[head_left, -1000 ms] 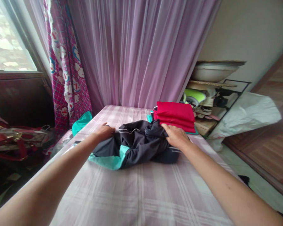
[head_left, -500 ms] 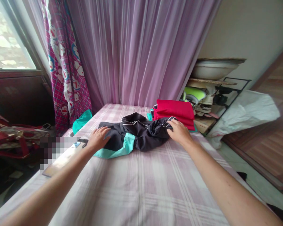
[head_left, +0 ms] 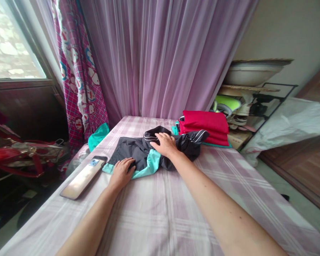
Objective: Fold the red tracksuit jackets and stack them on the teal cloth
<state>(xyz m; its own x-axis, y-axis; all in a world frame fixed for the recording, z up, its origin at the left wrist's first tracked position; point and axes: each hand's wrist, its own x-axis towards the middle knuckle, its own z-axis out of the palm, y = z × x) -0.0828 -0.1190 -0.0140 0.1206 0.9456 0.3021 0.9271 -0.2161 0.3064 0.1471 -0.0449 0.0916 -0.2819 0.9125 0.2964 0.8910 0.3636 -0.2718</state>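
Observation:
A crumpled black jacket with white piping and a turquoise panel lies across the bed. My left hand rests flat on its near left edge, over the turquoise strip, fingers stretched out. On the jacket's middle, beside the piped fold, lies my right hand with its fingers apart. Neither hand grips the cloth. To the right, the piped end of the jacket bunches up near a folded red stack of cloth.
A phone lies face down left of my left hand. Turquoise cloth hangs by the bed's left edge. Purple curtains close off the far side. At the right stand a rack holding a basin and a white sack.
My right hand has moved left from the jacket's right end to its middle. My left hand has come nearer, onto the turquoise edge. The view has shifted slightly.

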